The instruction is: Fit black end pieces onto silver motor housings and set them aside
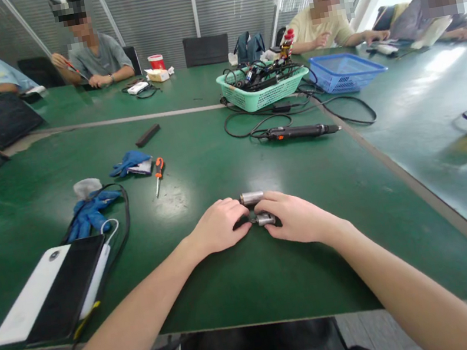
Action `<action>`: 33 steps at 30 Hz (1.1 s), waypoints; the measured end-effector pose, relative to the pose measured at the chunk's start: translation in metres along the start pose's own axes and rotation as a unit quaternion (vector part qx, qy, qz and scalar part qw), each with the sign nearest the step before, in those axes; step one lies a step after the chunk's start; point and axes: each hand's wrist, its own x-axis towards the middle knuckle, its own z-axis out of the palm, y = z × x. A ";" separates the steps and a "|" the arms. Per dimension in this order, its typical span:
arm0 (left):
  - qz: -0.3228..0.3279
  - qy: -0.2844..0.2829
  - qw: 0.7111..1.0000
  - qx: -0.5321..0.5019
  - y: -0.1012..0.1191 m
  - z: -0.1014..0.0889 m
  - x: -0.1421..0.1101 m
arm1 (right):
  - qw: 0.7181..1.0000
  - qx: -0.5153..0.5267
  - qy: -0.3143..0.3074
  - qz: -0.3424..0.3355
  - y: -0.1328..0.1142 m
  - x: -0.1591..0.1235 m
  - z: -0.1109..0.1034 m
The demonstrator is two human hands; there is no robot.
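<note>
Here, on the green table [234, 288], left hand [217, 226] and right hand [295, 216] curled closely together over two short pieces: upper metal cylinder [251, 197] and lower metal cylinder [264, 219], long axes lying sideways between the hands, right hand slightly nearer, grasping or only touching impossible to tell.
</note>
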 end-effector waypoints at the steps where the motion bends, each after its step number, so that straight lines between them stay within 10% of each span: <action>1: 0.005 -0.004 1.000 -0.004 0.001 0.000 0.000 | 1.000 -0.001 -0.008 -0.004 -0.001 -0.001 -0.001; 33: 0.004 -0.013 0.999 -0.034 0.005 0.001 0.002 | 1.000 -0.019 0.014 0.019 -0.012 0.003 0.013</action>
